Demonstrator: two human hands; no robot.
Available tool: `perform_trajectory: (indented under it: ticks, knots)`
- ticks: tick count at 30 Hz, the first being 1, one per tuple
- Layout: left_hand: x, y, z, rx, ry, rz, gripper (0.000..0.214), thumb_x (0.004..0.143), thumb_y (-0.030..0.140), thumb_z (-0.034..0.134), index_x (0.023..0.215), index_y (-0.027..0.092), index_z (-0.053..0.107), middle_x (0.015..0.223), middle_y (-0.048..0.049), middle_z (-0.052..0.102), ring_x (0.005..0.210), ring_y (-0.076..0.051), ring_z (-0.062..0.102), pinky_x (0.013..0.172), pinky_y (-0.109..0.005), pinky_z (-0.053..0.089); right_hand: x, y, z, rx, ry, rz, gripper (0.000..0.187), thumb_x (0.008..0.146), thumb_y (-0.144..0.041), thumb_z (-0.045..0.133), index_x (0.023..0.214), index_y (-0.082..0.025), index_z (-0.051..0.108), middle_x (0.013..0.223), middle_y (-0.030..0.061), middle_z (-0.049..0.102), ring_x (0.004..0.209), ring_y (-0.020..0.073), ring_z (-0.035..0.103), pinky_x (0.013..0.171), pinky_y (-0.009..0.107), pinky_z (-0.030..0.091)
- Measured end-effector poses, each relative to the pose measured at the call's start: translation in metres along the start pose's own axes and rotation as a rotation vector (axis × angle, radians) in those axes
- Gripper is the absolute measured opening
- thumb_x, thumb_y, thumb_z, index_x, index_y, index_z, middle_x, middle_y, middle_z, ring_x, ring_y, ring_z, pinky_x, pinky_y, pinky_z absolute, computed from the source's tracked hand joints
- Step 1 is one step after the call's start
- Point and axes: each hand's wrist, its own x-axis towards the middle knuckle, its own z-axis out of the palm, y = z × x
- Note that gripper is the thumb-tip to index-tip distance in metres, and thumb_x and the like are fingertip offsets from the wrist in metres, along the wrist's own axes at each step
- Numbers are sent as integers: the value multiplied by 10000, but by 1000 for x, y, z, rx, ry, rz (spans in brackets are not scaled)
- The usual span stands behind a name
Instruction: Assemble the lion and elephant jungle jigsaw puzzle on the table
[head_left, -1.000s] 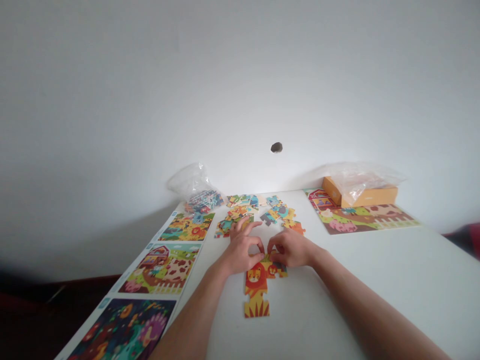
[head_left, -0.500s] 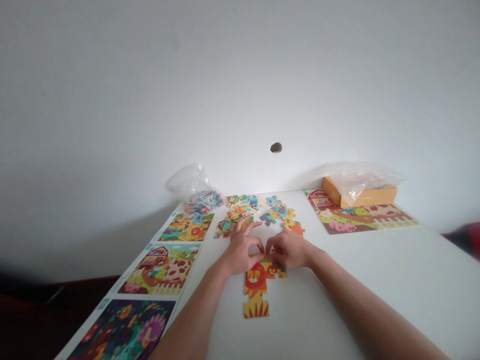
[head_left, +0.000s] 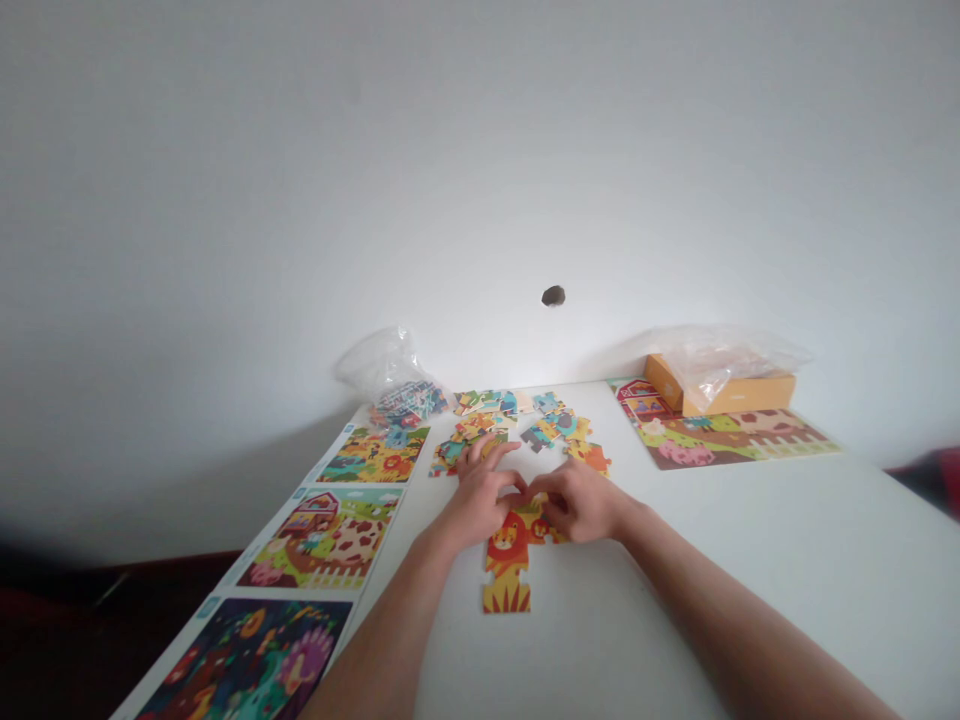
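Note:
Joined jigsaw puzzle pieces with a lion lie flat on the white table in front of me, forming a bent strip. At the strip's upper end, my left hand pinches a puzzle piece between thumb and index finger, its other fingers spread out. Close against it, my right hand is closed at the same spot, fingertips on the pieces. The fingers partly cover the pieces there. Just beyond my hands lie loose puzzle pieces in two groups.
Picture sheets line the table's left edge. At the back left is a clear plastic bag by more puzzle pieces. An orange box with clear plastic on it rests on a farm picture at back right. A wall stands behind.
The joined lion pieces have shifted slightly away from me and to the left. My fingertips have come closer together at the upper end of the strip.

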Motion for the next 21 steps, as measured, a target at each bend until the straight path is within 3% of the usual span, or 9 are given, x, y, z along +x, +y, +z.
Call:
perform_trajectory:
  ticks: [4,6,9,11,15,21]
  knots:
    - [1,1,0,2,0,-8,179,803,158,686,813,312,775,1447,37,514,1440,-342,232,1162,-595,225,0,0,0,-21,-25,24,319,707,-102,519,883,-213,759,641,0,694,531,130,557,568,228,393]
    - [1,2,-1,2,2,-8,201,813,153,675,842,320,783,1449,38,516,1437,-342,237,1161,-596,228,0,4,-4,-60,34,90,315,720,-109,518,905,-211,752,640,5,691,564,144,582,599,235,408]
    - [1,5,-3,-9,-2,23,185,822,206,692,882,351,789,1461,62,507,1435,-343,232,1167,-589,227,-1,13,-13,-162,231,327,299,788,-139,490,955,-202,730,731,39,718,664,171,633,667,256,423]
    - [1,7,-5,-24,-22,46,129,781,309,757,890,369,791,1469,69,496,1435,-362,222,1172,-599,210,-3,20,-19,-246,294,533,278,825,-190,492,984,-212,719,793,61,731,726,199,657,685,279,419]
    - [0,7,-5,-35,-52,25,202,708,373,824,908,376,791,1461,47,502,1437,-384,217,1172,-624,181,-3,26,-23,-339,238,777,272,852,-377,546,1046,-259,696,843,75,730,802,262,674,680,321,413]
    - [0,4,-3,-36,-56,-8,203,731,359,807,931,381,787,1463,42,502,1431,-377,218,1155,-620,197,-3,26,-15,-336,170,791,462,770,-597,645,1061,-238,654,976,91,695,873,280,667,696,336,423]
